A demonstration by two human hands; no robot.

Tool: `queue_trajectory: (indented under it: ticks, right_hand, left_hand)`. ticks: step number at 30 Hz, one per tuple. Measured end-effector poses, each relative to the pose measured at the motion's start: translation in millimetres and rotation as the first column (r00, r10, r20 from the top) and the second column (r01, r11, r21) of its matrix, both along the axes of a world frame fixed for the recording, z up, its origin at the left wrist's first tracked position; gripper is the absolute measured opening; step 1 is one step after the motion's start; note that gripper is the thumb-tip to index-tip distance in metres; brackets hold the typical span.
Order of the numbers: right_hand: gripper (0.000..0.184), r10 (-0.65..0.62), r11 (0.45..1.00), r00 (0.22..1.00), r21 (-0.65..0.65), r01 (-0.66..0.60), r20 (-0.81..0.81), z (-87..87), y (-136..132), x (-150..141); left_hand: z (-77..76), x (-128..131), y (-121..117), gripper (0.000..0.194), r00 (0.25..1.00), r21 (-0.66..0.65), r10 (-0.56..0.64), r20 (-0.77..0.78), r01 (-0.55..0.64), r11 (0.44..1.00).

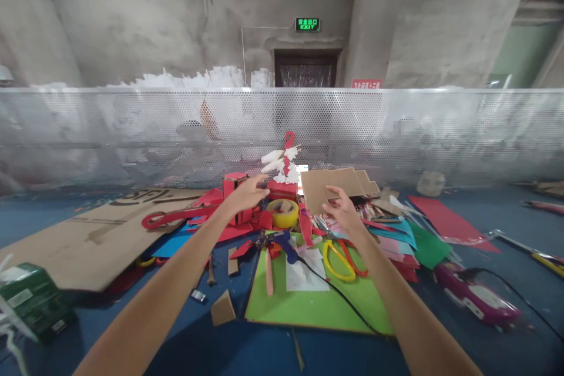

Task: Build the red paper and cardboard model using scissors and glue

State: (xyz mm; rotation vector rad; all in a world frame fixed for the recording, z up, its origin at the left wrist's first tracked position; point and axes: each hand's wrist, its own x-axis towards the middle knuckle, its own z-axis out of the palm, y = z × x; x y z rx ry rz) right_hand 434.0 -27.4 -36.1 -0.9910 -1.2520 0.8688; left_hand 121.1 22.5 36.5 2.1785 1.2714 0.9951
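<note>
My left hand (250, 194) reaches over the pile with its fingers stretched out and apart, holding nothing. It is beside a red paper-covered box (233, 183) and a red base (282, 190) carrying a red hooked piece with white tufts (287, 158). My right hand (342, 210) is open in front of a brown cardboard piece (316, 188), thumb and fingers spread; contact with it is unclear. Below, between the hands, are a roll of yellow tape (283, 213), a blue glue gun (285, 245) and scissors (339, 261) with yellow and orange handles.
A green board (317, 314) lies in front with white paper (306, 279) and the glue gun's black cord. Flat cardboard (88, 235) lies left, near a green box (37, 299). Coloured sheets (434, 245) and a purple device (478, 299) are right. A perforated metal screen (132, 135) stands behind.
</note>
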Motion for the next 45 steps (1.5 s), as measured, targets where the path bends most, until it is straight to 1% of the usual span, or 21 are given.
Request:
queue_trajectory:
  ticks: [1,3,5,6,7,8,9,11,13,15,18,23,25,28,30,32,34,36,38,41,45]
  right_hand:
    - [0.068,-0.003,1.0,1.0,-0.003,0.003,0.015,-0.1,0,1]
    - [0.071,-0.005,1.0,0.999,-0.012,0.006,0.038,0.0,0,1]
    - [0.074,0.001,1.0,0.999,-0.016,-0.001,0.048,0.5,0,1]
    - [0.076,0.01,1.0,0.999,-0.012,-0.009,0.048,0.7,0,1]
    - [0.078,0.025,1.0,0.999,-0.005,-0.025,0.042,1.0,-1,0]
    - [0.081,0.049,0.999,0.998,0.006,-0.049,0.032,1.3,-1,0]
    - [0.083,0.078,0.997,0.997,0.02,-0.078,0.019,1.6,-2,-1]
    - [0.085,0.132,0.99,0.991,0.048,-0.132,0.004,2.3,-4,-2]
    - [0.085,0.144,0.988,0.99,0.06,-0.144,0.011,3.3,-6,-3]
    - [0.085,0.123,0.991,0.992,0.057,-0.125,0.022,4.1,-8,-3]
    - [0.087,0.106,0.992,0.994,0.061,-0.107,0.024,4.2,-9,-3]
    - [0.086,0.152,0.982,0.987,0.105,-0.157,0.056,-0.7,-5,-2]
    - [0.085,0.17,0.975,0.983,0.133,-0.178,0.071,-2.4,-2,-2]
    - [0.083,0.156,0.968,0.983,0.185,-0.171,0.096,-2.0,-2,-2]
    - [0.083,0.139,0.964,0.985,0.214,-0.159,0.104,0.2,-4,-1]
    - [0.085,0.138,0.963,0.985,0.219,-0.159,0.105,3.4,-7,-1]
    - [0.089,0.156,0.962,0.984,0.213,-0.171,0.084,7.0,-11,0]
    - [0.094,0.185,0.96,0.981,0.204,-0.192,0.051,10.5,-15,1]
    - [0.098,0.216,0.959,0.976,0.182,-0.216,0.021,13.6,-19,2]
    - [0.105,0.243,0.958,0.97,0.159,-0.237,-0.016,16.6,-21,4]
    - [0.115,0.201,0.97,0.978,0.152,-0.191,-0.051,18.0,-21,6]
  left_hand:
    - [12.8,-6,-4,0.05,1.0,0.036,-0.01,0.012,0.009,0.999]
    - [35.1,-22,-9,0.042,1.0,0.174,0.025,0.017,-0.027,0.984]
    - [47.8,-40,-9,0.043,0.994,0.265,0.102,0.034,-0.108,0.958]
    - [49.4,-49,-6,0.045,0.987,0.321,0.16,0.028,-0.161,0.933]
    - [47.8,-58,-2,0.049,0.974,0.39,0.225,0.006,-0.209,0.897]
    - [43.3,-65,3,0.057,0.959,0.429,0.277,-0.054,-0.228,0.874]
    - [36.7,-72,10,0.064,0.943,0.427,0.316,-0.102,-0.245,0.87]
    - [20.3,-80,22,0.072,0.916,0.345,0.349,-0.197,-0.268,0.899]
    - [5.2,-84,32,0.065,0.917,0.298,0.31,-0.25,-0.232,0.926]
    - [-4.5,-84,37,0.057,0.931,0.322,0.263,-0.255,-0.175,0.931]
    - [-9.6,-81,37,0.055,0.947,0.389,0.235,-0.221,-0.135,0.911]
    - [-12.0,-72,32,0.054,0.955,0.447,0.265,-0.135,-0.18,0.876]
    - [-11.1,-71,29,0.057,0.957,0.476,0.258,-0.129,-0.169,0.863]
    - [-3.7,-68,21,0.061,0.965,0.529,0.213,-0.154,-0.101,0.842]
    - [4.1,-64,12,0.061,0.97,0.566,0.15,-0.191,-0.016,0.824]
    - [11.7,-57,2,0.06,0.967,0.592,0.051,-0.251,0.112,0.798]
    - [17.1,-48,-7,0.06,0.95,0.593,-0.046,-0.31,0.231,0.771]
    - [19.8,-39,-13,0.061,0.93,0.588,-0.106,-0.351,0.307,0.749]
    - [20.1,-32,-17,0.063,0.916,0.582,-0.131,-0.379,0.346,0.736]
    - [17.9,-29,-19,0.067,0.906,0.559,-0.138,-0.4,0.361,0.746]
    - [12.8,-34,-16,0.069,0.902,0.529,-0.153,-0.404,0.367,0.765]
